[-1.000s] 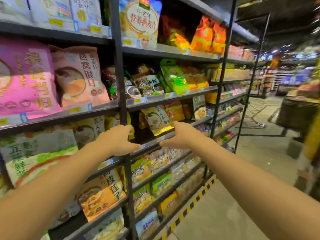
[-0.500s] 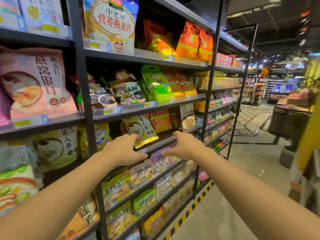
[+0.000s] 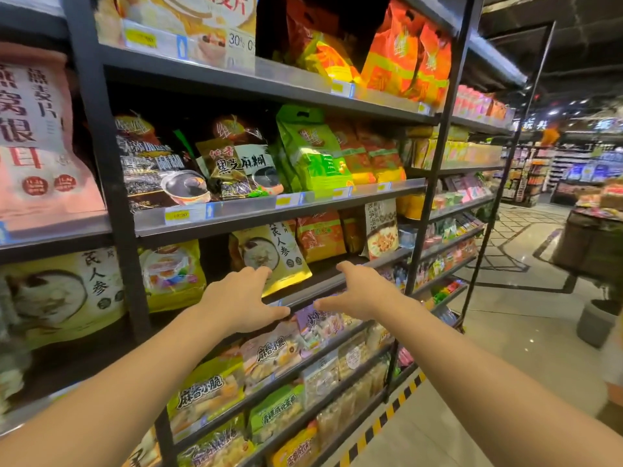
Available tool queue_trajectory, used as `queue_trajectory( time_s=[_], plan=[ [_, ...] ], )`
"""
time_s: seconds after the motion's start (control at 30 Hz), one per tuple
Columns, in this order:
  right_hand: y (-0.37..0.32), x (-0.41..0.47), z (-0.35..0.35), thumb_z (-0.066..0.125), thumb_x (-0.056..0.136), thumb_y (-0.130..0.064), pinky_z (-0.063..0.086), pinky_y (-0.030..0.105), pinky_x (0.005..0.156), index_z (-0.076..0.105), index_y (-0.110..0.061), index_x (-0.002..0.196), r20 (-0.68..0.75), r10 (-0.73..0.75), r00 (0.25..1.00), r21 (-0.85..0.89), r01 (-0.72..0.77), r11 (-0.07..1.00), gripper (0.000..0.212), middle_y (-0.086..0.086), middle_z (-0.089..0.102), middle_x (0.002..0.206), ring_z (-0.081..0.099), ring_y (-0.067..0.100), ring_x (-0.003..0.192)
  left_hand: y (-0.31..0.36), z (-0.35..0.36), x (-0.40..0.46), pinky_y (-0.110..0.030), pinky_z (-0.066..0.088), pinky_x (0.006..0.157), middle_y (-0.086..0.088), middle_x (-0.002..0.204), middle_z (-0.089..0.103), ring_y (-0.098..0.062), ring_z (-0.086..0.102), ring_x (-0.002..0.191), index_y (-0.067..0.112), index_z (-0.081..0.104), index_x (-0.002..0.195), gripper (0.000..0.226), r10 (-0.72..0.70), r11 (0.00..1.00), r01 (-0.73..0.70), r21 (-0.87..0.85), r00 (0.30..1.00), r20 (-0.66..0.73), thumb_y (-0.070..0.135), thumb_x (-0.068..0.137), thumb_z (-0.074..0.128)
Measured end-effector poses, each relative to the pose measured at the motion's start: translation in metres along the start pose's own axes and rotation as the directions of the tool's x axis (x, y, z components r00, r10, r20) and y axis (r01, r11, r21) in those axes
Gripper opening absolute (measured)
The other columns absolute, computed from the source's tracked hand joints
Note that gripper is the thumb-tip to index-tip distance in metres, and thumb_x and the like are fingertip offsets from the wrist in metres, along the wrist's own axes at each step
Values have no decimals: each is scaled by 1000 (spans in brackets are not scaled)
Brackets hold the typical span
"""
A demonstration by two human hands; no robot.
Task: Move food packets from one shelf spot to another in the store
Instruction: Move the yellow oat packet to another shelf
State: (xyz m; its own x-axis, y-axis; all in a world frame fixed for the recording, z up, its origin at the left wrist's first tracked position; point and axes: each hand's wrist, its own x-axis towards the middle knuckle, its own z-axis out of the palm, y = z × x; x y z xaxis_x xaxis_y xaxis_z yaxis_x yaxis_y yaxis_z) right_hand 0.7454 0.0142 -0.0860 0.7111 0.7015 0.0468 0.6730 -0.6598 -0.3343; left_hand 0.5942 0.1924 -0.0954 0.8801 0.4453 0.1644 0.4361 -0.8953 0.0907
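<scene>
Both my arms reach toward a dark metal store shelf (image 3: 337,278). A yellow oatmeal packet (image 3: 269,254) with a bowl picture leans on that shelf, tilted. My left hand (image 3: 239,301) is spread open just below and in front of the packet's lower left corner, fingertips near its bottom edge. My right hand (image 3: 360,291) is open too, right of the packet, over the shelf's front lip. Neither hand holds anything. Orange packets (image 3: 320,234) stand behind, to the right of the yellow one.
A black upright post (image 3: 111,197) divides the bays at left. Green packets (image 3: 313,153) and black sesame packets (image 3: 232,163) fill the shelf above; small snack bags (image 3: 269,352) fill the shelves below. A tiled aisle (image 3: 505,332) with a dark display stand (image 3: 593,244) lies to the right.
My view has shifted right along the shelving and closer in. Both hands have advanced toward the yellow packet and opened wider.
</scene>
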Motion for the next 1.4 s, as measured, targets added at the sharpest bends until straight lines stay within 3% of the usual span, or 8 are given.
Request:
queue_trajectory(
  time_s=[0.3, 0.43, 0.63, 1.0, 1.2, 1.4],
  plan=[
    [21, 111, 21, 73, 84, -67, 52, 44, 103, 29, -17, 161, 27, -60, 998, 43, 59, 997, 101, 8, 45, 157, 52, 28, 136, -21, 38, 97, -44, 53, 95, 1, 154, 48, -24, 53, 135, 29, 29, 157, 96, -71, 997, 70, -40, 997, -26, 81, 81, 58],
    [37, 154, 33, 72, 84, -69, 54, 45, 101, 31, -16, 160, 55, -99, 994, 35, 97, 995, 101, 8, 46, 156, 57, 27, 129, -14, 55, 133, -45, 54, 98, 1, 154, 48, -24, 52, 137, 28, 29, 158, 96, -115, 993, 115, -37, 993, -22, 80, 82, 58],
    [83, 227, 43, 74, 83, -67, 50, 45, 105, 40, -20, 154, 75, -226, 971, 66, 222, 973, 92, 6, 51, 150, 51, 26, 135, 19, 92, 191, -43, 52, 94, 1, 154, 48, -25, 52, 137, 29, 30, 157, 96, -208, 978, 209, 11, 977, -53, 81, 82, 56],
    [150, 319, 74, 73, 83, -67, 51, 42, 102, 42, -14, 154, 146, -450, 881, 134, 433, 891, 94, 6, 53, 152, 54, 28, 135, 70, 159, 235, -50, 54, 97, -2, 151, 50, -28, 54, 134, 27, 34, 156, 99, -468, 883, 470, -16, 876, -115, 85, 79, 55],
    [150, 361, 110, 72, 83, -69, 45, 43, 108, 31, -12, 161, 166, -491, 855, 167, 467, 869, 105, 8, 43, 162, 46, 30, 144, 53, 186, 253, -48, 54, 92, -3, 145, 53, -29, 56, 129, 26, 38, 152, 94, -526, 844, 535, 17, 836, -157, 85, 80, 51],
    [143, 409, 150, 76, 79, -70, 44, 39, 106, 32, -14, 160, 115, -495, 862, 271, 452, 850, 109, 7, 45, 160, 46, 29, 143, 11, 219, 279, -48, 54, 90, -5, 142, 54, -29, 57, 126, 22, 41, 149, 96, -556, 819, 572, 37, 809, -193, 87, 80, 50]
  ],
)
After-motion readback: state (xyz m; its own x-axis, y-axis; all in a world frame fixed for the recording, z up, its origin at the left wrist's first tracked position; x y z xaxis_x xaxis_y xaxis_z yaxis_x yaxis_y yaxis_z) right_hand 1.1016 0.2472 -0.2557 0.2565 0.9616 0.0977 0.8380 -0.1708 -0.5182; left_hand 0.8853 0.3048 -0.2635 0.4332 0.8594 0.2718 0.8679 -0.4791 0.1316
